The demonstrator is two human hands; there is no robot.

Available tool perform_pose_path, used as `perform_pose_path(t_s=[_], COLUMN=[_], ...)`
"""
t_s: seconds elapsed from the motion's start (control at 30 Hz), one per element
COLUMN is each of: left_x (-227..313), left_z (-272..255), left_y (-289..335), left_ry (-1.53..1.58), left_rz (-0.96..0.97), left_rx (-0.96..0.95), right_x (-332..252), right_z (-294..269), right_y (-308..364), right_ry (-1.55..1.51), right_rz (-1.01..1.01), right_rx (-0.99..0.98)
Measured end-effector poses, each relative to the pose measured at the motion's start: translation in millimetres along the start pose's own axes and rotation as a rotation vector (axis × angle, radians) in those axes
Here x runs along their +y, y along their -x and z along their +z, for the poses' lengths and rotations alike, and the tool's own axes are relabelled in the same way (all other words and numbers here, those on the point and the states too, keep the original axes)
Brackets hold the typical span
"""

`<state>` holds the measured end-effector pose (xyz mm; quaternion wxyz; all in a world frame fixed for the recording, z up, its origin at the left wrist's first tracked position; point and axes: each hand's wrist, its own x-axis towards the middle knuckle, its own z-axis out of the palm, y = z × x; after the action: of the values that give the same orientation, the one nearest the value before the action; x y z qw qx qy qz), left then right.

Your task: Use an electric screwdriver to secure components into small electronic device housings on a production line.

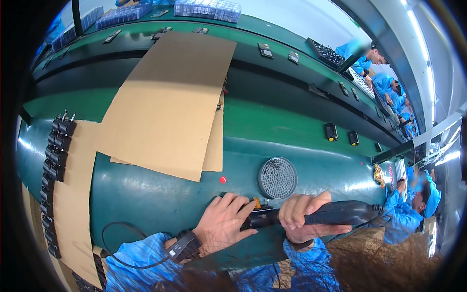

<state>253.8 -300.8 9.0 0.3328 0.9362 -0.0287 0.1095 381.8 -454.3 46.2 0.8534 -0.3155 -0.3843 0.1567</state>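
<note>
My right hand [301, 214] is wrapped round a black electric screwdriver [348, 212], held nearly level with its tip pointing left. That tip meets a small dark part with an orange piece [258, 202], just above the green bench. Bent fingers of my left hand [221, 221] press on this part from the left, hiding much of it. A black strap with a cable circles my left wrist. Just beyond my hands lies a round grey dish [278, 178] with a grid of small cells.
Sheets of brown cardboard [168, 97] cover the bench's left middle. Black cylindrical units [54, 165] line the left edge. A conveyor [272, 117] behind carries black units with yellow spots [331, 132]. Co-workers in blue [411, 214] sit along the right.
</note>
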Motion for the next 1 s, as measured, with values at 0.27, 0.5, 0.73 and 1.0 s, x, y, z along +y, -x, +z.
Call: perform_pose_path(t_s=[0.27, 0.5, 0.73, 1.0], left_x=[2.2, 5.9, 22.0, 24.1], left_z=[-4.8, -3.7, -0.9, 14.7], left_y=[-0.2, -4.9, -34.2, -93.4], left_ry=[0.045, 0.093, -0.04, -0.141], left_rz=[-0.011, 0.162, 0.29, 0.344], left_rx=[0.041, 0.255, 0.305, 0.305], right_x=[0.7, -12.9, -26.4, -33.6], right_z=[1.5, -1.4, -9.2, -39.5], right_y=[-2.1, -6.9, -11.4, -29.0], right_ry=[-0.015, -0.019, 0.03, 0.134], right_rz=[0.001, -0.07, -0.156, -0.266], right_rx=[-0.041, -0.026, 0.082, 0.255])
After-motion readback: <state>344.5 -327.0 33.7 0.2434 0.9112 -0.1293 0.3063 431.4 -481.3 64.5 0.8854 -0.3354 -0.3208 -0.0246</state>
